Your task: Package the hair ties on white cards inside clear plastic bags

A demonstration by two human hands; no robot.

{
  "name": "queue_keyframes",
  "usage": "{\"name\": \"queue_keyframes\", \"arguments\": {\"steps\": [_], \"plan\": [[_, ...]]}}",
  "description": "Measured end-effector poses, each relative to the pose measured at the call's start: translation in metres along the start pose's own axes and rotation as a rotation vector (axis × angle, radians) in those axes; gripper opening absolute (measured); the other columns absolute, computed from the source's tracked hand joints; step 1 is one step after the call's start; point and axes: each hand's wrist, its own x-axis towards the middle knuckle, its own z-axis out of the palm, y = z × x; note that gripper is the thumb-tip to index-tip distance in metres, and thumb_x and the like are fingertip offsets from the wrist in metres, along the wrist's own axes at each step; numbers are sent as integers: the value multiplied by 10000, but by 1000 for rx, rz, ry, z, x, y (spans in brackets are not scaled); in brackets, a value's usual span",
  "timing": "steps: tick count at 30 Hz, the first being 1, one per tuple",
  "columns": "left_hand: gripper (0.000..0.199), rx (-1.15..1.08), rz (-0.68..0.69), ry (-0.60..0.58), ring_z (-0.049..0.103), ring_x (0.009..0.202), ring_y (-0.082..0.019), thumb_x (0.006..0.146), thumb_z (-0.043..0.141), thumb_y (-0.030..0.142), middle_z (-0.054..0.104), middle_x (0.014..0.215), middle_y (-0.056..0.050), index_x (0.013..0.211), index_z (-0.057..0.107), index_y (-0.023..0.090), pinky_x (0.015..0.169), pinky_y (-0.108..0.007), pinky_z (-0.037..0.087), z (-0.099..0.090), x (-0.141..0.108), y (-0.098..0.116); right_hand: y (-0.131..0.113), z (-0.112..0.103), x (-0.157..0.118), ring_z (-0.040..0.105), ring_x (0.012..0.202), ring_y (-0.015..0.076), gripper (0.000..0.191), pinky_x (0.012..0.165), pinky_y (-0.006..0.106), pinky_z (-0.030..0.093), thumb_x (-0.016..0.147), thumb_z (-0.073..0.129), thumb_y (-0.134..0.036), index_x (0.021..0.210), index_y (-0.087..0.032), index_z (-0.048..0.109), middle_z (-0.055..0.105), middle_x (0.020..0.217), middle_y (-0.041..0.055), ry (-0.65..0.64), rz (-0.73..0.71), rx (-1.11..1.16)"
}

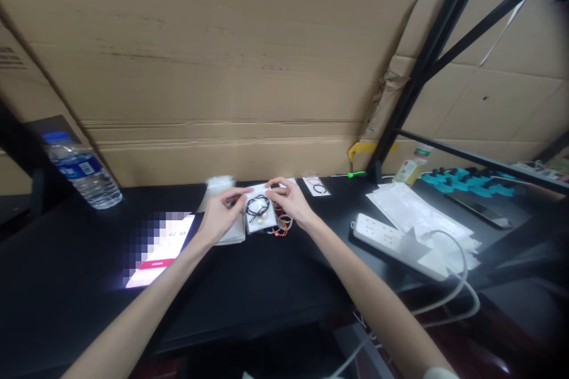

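Both my hands pinch the upper edge of a small clear plastic bag (256, 226) with a white card inside. A black cord bracelet (258, 205) lies looped on its front; whether inside or on top, I cannot tell. My left hand (223, 213) grips the bag's upper left corner, thumb and fingers together. At the upper right, my right hand (291, 201) is closed on it in the same way. A stack of clear bags (231, 237) sits under my left hand. Orange and pale cords (282, 226) lie beside the bag, partly hidden by my right hand.
Another bagged bracelet (316, 186) lies farther back to the right. A lit phone (162, 251) and a water bottle (82, 169) are at the left. A white power strip (395, 246), papers (413, 207) and a dark phone (478, 210) are at the right. Cardboard (231, 71) walls the back.
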Motion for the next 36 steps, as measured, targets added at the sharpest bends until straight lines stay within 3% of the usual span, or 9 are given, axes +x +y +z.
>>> {"name": "queue_keyframes", "arguments": {"steps": [5, 8, 11, 15, 21, 24, 26, 29, 36], "plan": [[356, 2, -31, 38, 778, 933, -259, 929, 742, 434, 816, 1185, -123, 1173, 829, 189, 756, -356, 641, -1, -1, -2, -4, -4, 0, 686, 740, 140, 216, 708, 273, 571, 904, 764, -348, 1054, -233, 659, 750, 892, 10, -48, -10, -57], [377, -2, -42, 133, 776, 1001, -278, 911, 748, 425, 805, 1225, -140, 1176, 828, 169, 790, -360, 639, -7, 2, -3, -7, -5, -5, 746, 949, 192, 211, 742, 291, 613, 957, 716, -366, 1118, -249, 649, 757, 1018, 50, -91, 3, -92], [422, -34, -61, 177, 771, 1024, -292, 903, 748, 442, 806, 1206, -153, 1199, 818, 150, 815, -380, 640, -13, 4, -6, -8, -1, -12, 745, 982, 194, 221, 749, 293, 628, 986, 694, -384, 1160, -256, 645, 743, 1076, 58, -177, 13, -115], [442, -55, -71, 109, 761, 1043, -293, 907, 754, 481, 785, 1255, -153, 1200, 810, 155, 820, -391, 655, -14, 7, -9, -3, 7, -14, 706, 843, 162, 231, 645, 258, 600, 958, 721, -366, 1146, -245, 661, 714, 1066, 41, -202, -56, -160], [613, -74, -39, -29, 736, 1146, -302, 992, 632, 581, 640, 1484, -169, 1483, 618, 215, 838, -426, 672, -7, 7, -9, 6, -10, 1, 701, 837, 163, 168, 605, 231, 559, 939, 694, -320, 1048, -204, 750, 756, 1102, 71, -21, -136, -273], [579, 207, 27, 38, 735, 1157, -292, 1038, 554, 538, 665, 1439, -150, 1542, 530, 254, 901, -434, 637, -12, 6, -7, 13, -32, 14, 703, 808, 156, 186, 588, 226, 560, 929, 682, -295, 1056, -199, 778, 780, 1141, 75, 112, -94, -272], [488, 541, 55, 131, 728, 1123, -307, 1030, 546, 471, 711, 1330, -138, 1455, 588, 233, 924, -462, 606, -19, 6, -5, 18, -47, 21, 686, 727, 138, 181, 574, 220, 552, 924, 682, -259, 1048, -181, 787, 799, 1062, 73, 200, -46, -261], [390, 941, -20, 185, 681, 1169, -379, 1002, 500, 362, 715, 1244, -164, 1317, 649, 187, 932, -517, 571, -30, 6, -4, 25, -67, 28, 690, 691, 139, 175, 573, 222, 558, 917, 672, -200, 1030, -152, 796, 813, 1006, 85, 325, 41, -267], [442, 1222, -119, 125, 660, 1135, -436, 976, 471, 366, 720, 1199, -212, 1309, 638, 129, 927, -537, 532, -41, 6, -10, 34, -86, 31, 681, 618, 132, 179, 552, 232, 563, 928, 672, -181, 1051, -129, 793, 818, 941, 97, 385, 106, -282]]}}
